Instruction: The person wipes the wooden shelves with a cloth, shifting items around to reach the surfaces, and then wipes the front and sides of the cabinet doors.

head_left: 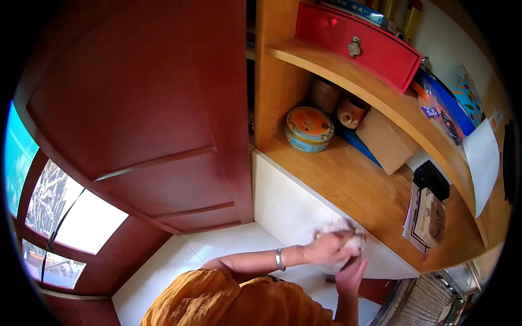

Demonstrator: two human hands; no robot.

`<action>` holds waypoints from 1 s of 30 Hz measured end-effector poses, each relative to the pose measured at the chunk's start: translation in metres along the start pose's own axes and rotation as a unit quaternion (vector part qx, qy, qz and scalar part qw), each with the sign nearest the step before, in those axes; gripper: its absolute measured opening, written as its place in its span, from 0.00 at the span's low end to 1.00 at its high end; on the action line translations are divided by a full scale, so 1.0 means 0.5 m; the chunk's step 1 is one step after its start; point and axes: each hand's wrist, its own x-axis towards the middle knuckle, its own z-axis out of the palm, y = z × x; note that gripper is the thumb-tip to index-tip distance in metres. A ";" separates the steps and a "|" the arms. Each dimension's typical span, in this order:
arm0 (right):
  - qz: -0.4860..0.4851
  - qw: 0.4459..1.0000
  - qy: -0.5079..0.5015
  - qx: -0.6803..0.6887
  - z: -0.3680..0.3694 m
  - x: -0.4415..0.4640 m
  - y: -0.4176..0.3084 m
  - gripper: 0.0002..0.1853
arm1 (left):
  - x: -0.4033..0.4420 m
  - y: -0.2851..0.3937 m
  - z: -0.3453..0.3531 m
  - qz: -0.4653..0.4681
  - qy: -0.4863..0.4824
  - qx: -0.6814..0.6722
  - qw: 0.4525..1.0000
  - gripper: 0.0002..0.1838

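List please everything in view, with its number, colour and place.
upper shelf: 1, light wood, upper right
lower shelf: 1, light wood, beneath
drawer box: 1, red, upper shelf
packets: several, mixed, upper shelf
paper sheet: 1, white, far right
round tin: 1, orange and blue, lower shelf
jar: 1, brown, behind tin
small pot: 1, brown, beside tin
cardboard box: 1, tan, lower shelf
small case: 1, black, lower shelf
booklet stack: 1, brown, lower shelf
door: 1, dark red, left
window panes: several, bright, far left
floor tiles: several, white, below
cloth: 1, pale, lower centre
bracelet: 1, silver, left wrist
shirt: 1, orange-brown, bottom
left hand: 1, bare, gripping cloth
right hand: 1, bare, against cloth
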 end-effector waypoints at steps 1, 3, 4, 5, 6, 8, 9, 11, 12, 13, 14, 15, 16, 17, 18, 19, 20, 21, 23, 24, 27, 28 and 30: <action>0.037 0.984 -0.119 0.125 0.008 0.026 0.012 0.35 | -0.012 0.022 -0.010 0.015 -0.025 0.015 0.999 0.30; -0.023 0.965 -0.225 0.129 0.038 0.066 0.048 0.34 | -0.035 -0.010 -0.008 0.139 0.000 0.205 0.969 0.34; -0.055 0.951 -0.274 0.130 0.059 0.072 0.058 0.33 | -0.045 0.007 -0.040 0.163 0.031 0.208 0.964 0.33; -0.086 0.933 -0.321 0.134 0.081 0.077 0.067 0.33 | -0.058 0.025 -0.076 0.187 0.061 0.209 0.958 0.31; 0.031 0.928 -0.238 0.284 0.106 0.072 0.067 0.33 | -0.072 0.032 -0.113 0.211 0.090 0.210 0.950 0.30; 0.179 0.865 -0.065 0.463 0.158 0.086 0.047 0.33 | -0.093 0.045 -0.202 0.125 -0.013 0.106 0.986 0.38; 0.085 0.939 -0.153 0.297 0.163 0.103 0.055 0.34 | -0.095 0.046 -0.248 0.153 0.028 0.190 0.969 0.34; -0.014 0.960 -0.190 0.204 0.248 0.121 -0.019 0.33 | -0.104 0.052 -0.329 0.072 0.100 0.307 0.944 0.23; -0.044 0.962 -0.177 0.203 0.262 0.124 -0.046 0.33 | -0.106 0.028 -0.363 0.071 0.133 0.455 0.878 0.16; -0.074 0.963 -0.163 0.202 0.275 0.127 -0.073 0.33 | -0.103 0.015 -0.404 0.073 0.119 0.537 0.832 0.13; -0.103 0.963 -0.148 0.200 0.287 0.130 -0.099 0.32 | -0.099 0.015 -0.437 0.036 0.102 0.627 0.771 0.11; -0.088 0.969 -0.090 0.212 0.305 0.112 -0.129 0.30 | -0.093 0.014 -0.470 0.010 0.057 0.666 0.743 0.10; -0.169 0.981 -0.051 0.077 0.276 0.136 -0.124 0.28 | -0.086 0.008 -0.492 0.027 0.057 0.709 0.702 0.08; -0.243 0.968 -0.010 -0.059 0.246 0.160 -0.120 0.26 | -0.081 0.010 -0.511 0.005 0.024 0.734 0.678 0.07; -0.283 0.937 -0.015 -0.207 0.241 0.164 -0.130 0.23 | -0.078 0.010 -0.525 -0.020 0.011 0.765 0.644 0.07; -0.307 0.886 -0.022 -0.347 0.232 0.186 -0.123 0.23 | -0.071 0.006 -0.533 -0.047 -0.002 0.793 0.607 0.09; -0.337 0.813 -0.024 -0.474 0.223 0.207 -0.117 0.25 | -0.059 -0.004 -0.537 -0.050 0.004 0.796 0.603 0.09; -0.390 0.693 -0.033 -0.605 0.239 0.216 -0.116 0.27 | -0.052 -0.020 -0.540 -0.116 -0.068 0.824 0.550 0.12; -0.299 0.535 -0.113 -0.782 0.191 0.268 -0.040 0.33 | -0.053 -0.021 -0.549 -0.203 -0.135 0.845 0.477 0.14; -0.325 0.532 -0.098 -0.775 0.188 0.271 -0.023 0.32 | -0.049 -0.022 -0.547 -0.233 -0.162 0.827 0.485 0.14; -0.356 0.532 -0.085 -0.764 0.181 0.283 -0.014 0.31 | -0.040 -0.029 -0.534 -0.281 -0.168 0.800 0.503 0.13; -0.356 0.535 -0.083 -0.762 0.177 0.281 -0.013 0.30 | -0.040 -0.026 -0.526 -0.284 -0.161 0.806 0.494 0.13; -0.361 0.536 -0.085 -0.758 0.175 0.281 -0.013 0.30 | -0.039 -0.015 -0.505 -0.292 -0.152 0.811 0.485 0.12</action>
